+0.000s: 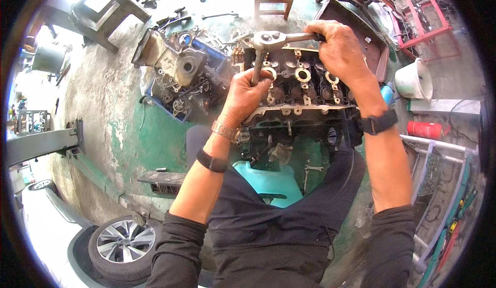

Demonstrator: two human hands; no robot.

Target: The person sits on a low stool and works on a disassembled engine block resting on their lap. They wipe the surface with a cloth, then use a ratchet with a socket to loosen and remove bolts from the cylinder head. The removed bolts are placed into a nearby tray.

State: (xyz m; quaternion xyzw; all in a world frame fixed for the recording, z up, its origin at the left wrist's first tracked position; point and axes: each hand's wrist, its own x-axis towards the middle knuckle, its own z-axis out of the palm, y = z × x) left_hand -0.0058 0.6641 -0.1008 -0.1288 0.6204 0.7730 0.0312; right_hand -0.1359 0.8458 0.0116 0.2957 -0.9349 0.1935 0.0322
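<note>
An oily engine cylinder head (305,94) lies in front of my legs, its valve bores facing up. Over it, my right hand (338,50) is wrapped round the handle of a silver ratchet (271,39), held roughly horizontal. A socket extension (259,58) runs down from the ratchet's head, and my left hand (248,94) grips it near the head's left part. The extension's lower end is hidden by that hand.
A blue crate (181,113) of engine parts stands left, stools (274,1) behind, a drip tray (380,55), bucket (413,79) and red cylinder (423,129) right. A white car's wheel (124,244) is lower left. Loose spanners (312,169) lie on the floor.
</note>
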